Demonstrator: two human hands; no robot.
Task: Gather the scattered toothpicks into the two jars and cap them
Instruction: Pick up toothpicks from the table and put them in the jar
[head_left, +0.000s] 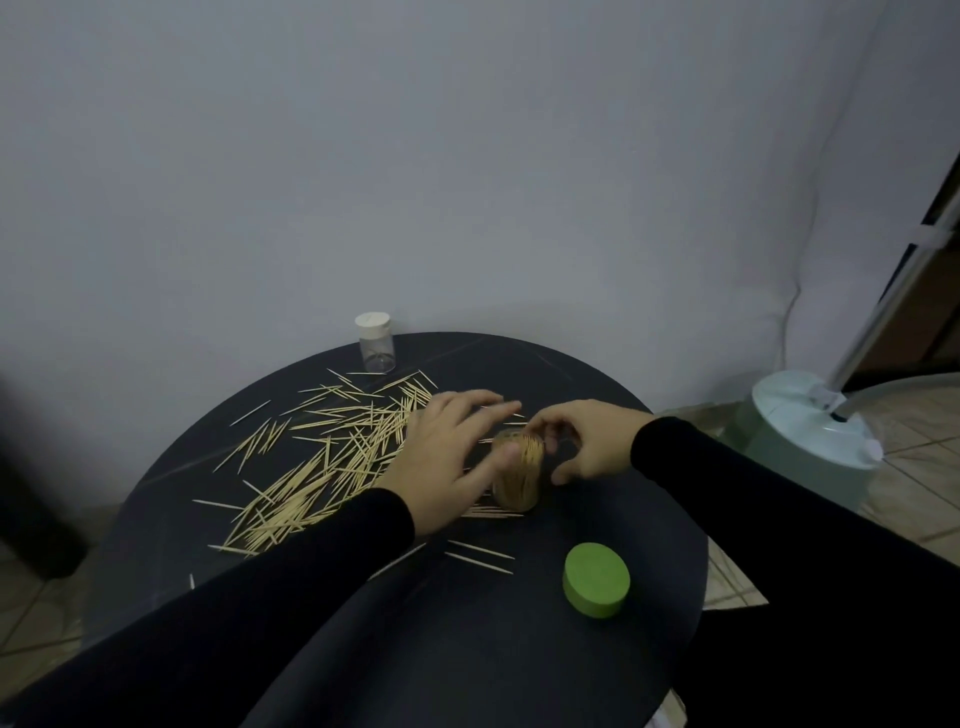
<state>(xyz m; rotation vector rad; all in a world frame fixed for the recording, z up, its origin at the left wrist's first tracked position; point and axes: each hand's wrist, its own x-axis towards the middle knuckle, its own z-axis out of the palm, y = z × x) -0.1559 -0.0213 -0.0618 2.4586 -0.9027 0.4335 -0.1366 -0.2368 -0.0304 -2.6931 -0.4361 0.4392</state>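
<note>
Both arms wear plain black long sleeves (291, 587) ending at the wrists, leaving the left hand (447, 457) and right hand (587, 441) bare.

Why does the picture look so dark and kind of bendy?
Head view: dim light, so the black table and sleeves merge. The wide lens bows the pole at right. The left hand and right hand look slightly smeared at the full jar; the scattered toothpicks stay fairly sharp.

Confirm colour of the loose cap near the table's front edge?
Green cap, clearest in the head view.
</note>
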